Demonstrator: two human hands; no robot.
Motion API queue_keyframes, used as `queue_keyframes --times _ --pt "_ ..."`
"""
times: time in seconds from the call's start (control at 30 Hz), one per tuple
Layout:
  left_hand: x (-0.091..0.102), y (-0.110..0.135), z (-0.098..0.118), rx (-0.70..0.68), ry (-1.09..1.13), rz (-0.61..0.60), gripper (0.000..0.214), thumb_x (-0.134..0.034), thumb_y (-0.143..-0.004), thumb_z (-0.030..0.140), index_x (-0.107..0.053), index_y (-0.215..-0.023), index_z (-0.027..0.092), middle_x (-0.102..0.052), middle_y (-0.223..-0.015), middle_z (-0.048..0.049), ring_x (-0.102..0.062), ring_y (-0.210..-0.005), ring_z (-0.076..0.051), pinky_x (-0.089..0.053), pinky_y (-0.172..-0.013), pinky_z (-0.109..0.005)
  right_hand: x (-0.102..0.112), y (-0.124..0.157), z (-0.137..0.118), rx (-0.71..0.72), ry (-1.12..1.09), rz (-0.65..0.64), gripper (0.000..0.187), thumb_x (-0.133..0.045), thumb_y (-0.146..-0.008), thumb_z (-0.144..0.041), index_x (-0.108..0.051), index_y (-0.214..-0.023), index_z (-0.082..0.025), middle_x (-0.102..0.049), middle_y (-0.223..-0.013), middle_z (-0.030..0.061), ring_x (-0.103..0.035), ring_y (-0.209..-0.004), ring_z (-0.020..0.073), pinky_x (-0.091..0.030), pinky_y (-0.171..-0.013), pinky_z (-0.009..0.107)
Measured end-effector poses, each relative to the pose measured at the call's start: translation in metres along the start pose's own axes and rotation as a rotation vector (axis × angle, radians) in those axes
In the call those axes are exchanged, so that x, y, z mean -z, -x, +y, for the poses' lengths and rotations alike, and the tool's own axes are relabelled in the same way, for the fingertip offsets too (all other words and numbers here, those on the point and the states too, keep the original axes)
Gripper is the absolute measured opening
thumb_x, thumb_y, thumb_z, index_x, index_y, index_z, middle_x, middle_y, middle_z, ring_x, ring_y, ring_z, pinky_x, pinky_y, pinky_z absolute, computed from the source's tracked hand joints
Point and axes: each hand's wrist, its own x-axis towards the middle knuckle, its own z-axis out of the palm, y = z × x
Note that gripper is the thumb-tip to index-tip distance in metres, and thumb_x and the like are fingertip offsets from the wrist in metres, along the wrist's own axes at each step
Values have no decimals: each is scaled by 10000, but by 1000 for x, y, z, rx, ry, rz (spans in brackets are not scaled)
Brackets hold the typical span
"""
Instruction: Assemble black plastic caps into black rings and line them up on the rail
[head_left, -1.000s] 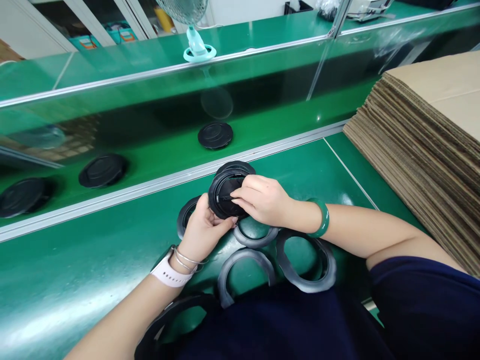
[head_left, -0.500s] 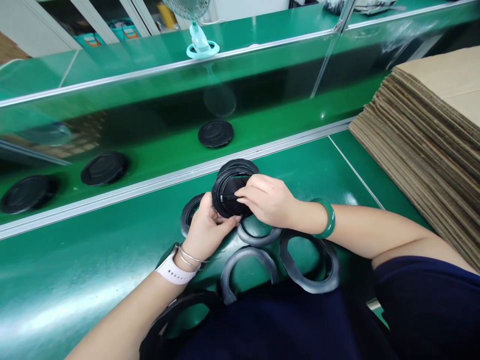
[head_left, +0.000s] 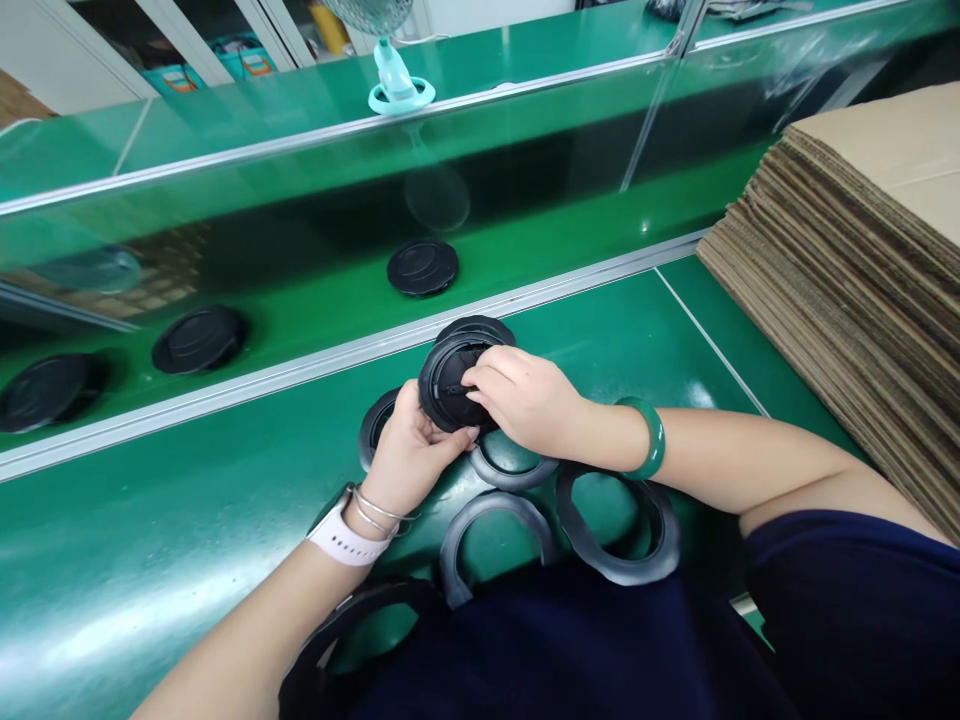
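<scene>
Seen from above, a person in a dark blue top works at a green workbench (head_left: 187, 520). The left hand (head_left: 412, 445), with a pale pink watch strap (head_left: 345, 543) at its wrist, is clamped on the lower left edge of a round black plastic part (head_left: 436, 398), holding it tilted above the bench, in front of the body. The right hand (head_left: 529, 400), wearing a green bangle (head_left: 651, 438), has its fingertips at the middle of that part; whether they pinch anything there, I cannot tell. Close around the hands lie ring-shaped pieces: a black ring (head_left: 367, 440) at the left, and nearer the body a partly hidden grey ring (head_left: 451, 555) and a wider dark grey ring (head_left: 626, 570). Beyond a metal rail (head_left: 300, 372), three black discs (head_left: 422, 268) lie well apart on a green strip (head_left: 315, 290). A stack of cardboard sheets (head_left: 817, 240) stands at the right; a mint-green fan (head_left: 394, 75) stands at the back
</scene>
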Motion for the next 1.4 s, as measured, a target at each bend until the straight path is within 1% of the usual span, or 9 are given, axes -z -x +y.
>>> queue_keyframes --times 0.17,0.3,0.5,0.77,0.93,1.07,1.2,1.27,1.4 --pt "0 -1 0 -11 -31 -1 558 -812 -706 233 -410 -1092 229 -653 -860 43 -688 -655 -130 -604 -628 -259 4 -3 0 4 27 -44 129 -473 -1030 -165 -589 -1011 -112 -559 -972 121 -518 -907 257 -492 -815 386" --pt "0 1 -2 -26 -59 2 556 -812 -707 245 -415 -1095 230 -652 -868 40 -690 -668 -135 -603 -636 -264 11 -5 0 23 52 -86 146 -451 -1020 -132 -592 -993 -109 -562 -932 119 -516 -881 261 -489 -799 391" --pt "0 2 -2 -21 -90 31 569 -819 -678 269 -419 -1081 228 -636 -884 33 -686 -693 -153 -608 -668 -298 12 -7 -5 8 86 -136 165 -434 -998 -106 -598 -977 -99 -555 -917 127 -498 -843 266 -486 -764 393" --pt "-2 2 -6 -59 -124 92 587 -811 -649 247 -421 -1087 228 -652 -958 0 -701 -843 -203 -603 -714 -319 14 -6 -11 49 35 -109 237 -382 -1016 -121 -614 -973 -101 -556 -907 134 -515 -887 281 -494 -787 410" --pt "0 1 -7 -33 -94 61 552 -823 -663 287 -429 -1045 225 -679 -905 -3 -710 -760 -206 -611 -691 -354 14 -6 -3 1 -32 -123 166 -439 -1037 -162 -597 -999 -125 -572 -935 118 -530 -891 263 -496 -812 403" --pt "0 -1 -6 -23 -41 38 571 -829 -654 277 -446 -1072 213 -678 -966 -21 -712 -856 -223 -613 -760 -388 13 -6 -1 18 -3 -123 192 -416 -1039 -153 -594 -985 -108 -576 -940 135 -529 -880 268 -503 -804 409" --pt "0 -2 -7 -13 -26 53 603 -840 -625 265 -451 -1081 207 -673 -976 -22 -709 -876 -230 -614 -777 -408 10 -4 -4 46 62 -111 245 -380 -1037 -149 -612 -978 -98 -577 -942 152 -533 -893 280 -515 -803 424" --pt "-1 -3 -7 -17 -27 66 600 -840 -614 253 -453 -1072 208 -672 -976 -19 -710 -881 -233 -614 -774 -409 9 -4 -6 57 86 -99 259 -367 -1033 -147 -621 -1019 -96 -579 -947 149 -537 -901 279 -521 -805 423" --pt "-2 -3 -4 -4 13 60 566 -832 -619 228 -442 -1028 214 -661 -927 4 -711 -831 -216 -620 -748 -400 8 -4 -9 52 131 -68 344 -327 -1021 -117 -539 -1280 -41 -585 -942 149 -539 -869 276 -538 -764 426"
